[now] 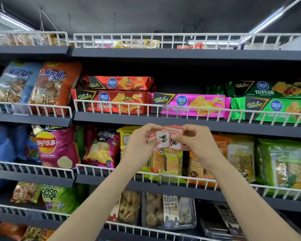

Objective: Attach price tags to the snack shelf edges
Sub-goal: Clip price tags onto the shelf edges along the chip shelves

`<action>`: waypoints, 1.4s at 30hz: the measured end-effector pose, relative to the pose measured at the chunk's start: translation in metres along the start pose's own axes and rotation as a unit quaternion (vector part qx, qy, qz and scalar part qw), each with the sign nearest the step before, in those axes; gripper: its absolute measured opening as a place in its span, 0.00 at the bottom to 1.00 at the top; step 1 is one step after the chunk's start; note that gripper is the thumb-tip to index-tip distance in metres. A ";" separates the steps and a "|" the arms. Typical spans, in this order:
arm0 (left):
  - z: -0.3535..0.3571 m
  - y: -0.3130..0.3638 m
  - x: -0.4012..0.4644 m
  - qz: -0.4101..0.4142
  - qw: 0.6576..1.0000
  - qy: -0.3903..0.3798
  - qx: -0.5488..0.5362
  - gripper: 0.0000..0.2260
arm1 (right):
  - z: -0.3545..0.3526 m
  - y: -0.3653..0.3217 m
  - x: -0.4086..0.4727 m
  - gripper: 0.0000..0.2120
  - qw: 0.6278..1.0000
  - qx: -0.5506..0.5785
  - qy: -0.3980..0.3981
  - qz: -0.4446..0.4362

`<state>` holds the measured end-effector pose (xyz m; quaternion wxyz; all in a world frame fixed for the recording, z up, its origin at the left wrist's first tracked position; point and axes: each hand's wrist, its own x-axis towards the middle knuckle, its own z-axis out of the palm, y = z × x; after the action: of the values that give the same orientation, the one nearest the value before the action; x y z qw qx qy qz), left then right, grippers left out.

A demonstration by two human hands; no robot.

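A fanned stack of white price tags [165,139] with red borders and handwritten black numbers is held up in front of the snack shelves. My left hand [141,145] grips the stack from the left, thumb across the front tag. My right hand [198,143] pinches the tags from the right side. Both hands are just below the dark shelf edge [233,126] that carries the pink crisp pack [191,105]. A clear plastic tag holder [171,113] hangs on the white wire rail above the hands; another clear holder [21,109] sits on the left bay's rail.
Dark shelves with white wire front rails [111,103] hold snack bags: red crisp packs [111,101], green packs [274,108], a Lay's bag [56,146], cracker packs [167,160]. A lower rail [163,176] crosses just above my forearms.
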<state>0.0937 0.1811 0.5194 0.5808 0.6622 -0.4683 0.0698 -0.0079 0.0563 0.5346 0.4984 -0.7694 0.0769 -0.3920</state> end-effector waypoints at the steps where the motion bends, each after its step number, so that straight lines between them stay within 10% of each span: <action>1: -0.002 -0.001 0.003 0.002 1.000 0.008 0.015 0.12 | 0.002 0.000 0.001 0.03 1.000 0.012 -0.003 0.004; 25: -0.026 -0.026 0.024 -0.044 0.999 -0.030 0.004 0.12 | 0.021 0.005 0.013 0.03 0.969 0.220 0.114 0.014; 42: -0.018 -0.028 0.024 -0.026 0.999 -0.026 -0.028 0.13 | 0.025 0.006 0.016 0.06 0.995 0.072 0.066 -0.014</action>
<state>0.1349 0.1801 0.5212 0.5882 0.6592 -0.4678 0.0247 0.0212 0.0630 0.5331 0.5406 -0.7051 0.0711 -0.4534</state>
